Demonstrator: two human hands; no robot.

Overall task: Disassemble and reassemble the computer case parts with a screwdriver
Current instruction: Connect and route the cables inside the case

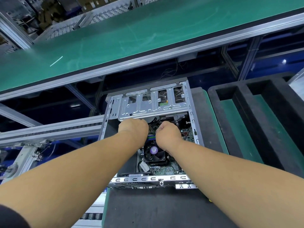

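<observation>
An open computer case [195, 129] lies on a black mat, its side panel off. A silver drive cage [153, 106] spans its far end. A black CPU fan [154, 153] with a purple label sits on the green motherboard [166, 170]. Both my hands reach inside, just below the drive cage. My left hand [134, 129] has its fingers tucked down out of sight near black cables. My right hand [167, 132] is curled into a fist beside it. What either hand holds is hidden. No screwdriver is visible.
A green conveyor belt [131, 35] with an aluminium frame runs across the far side. A black foam tray [238, 129] with long slots lies to the right of the case. Roller rails [49, 129] run on the left.
</observation>
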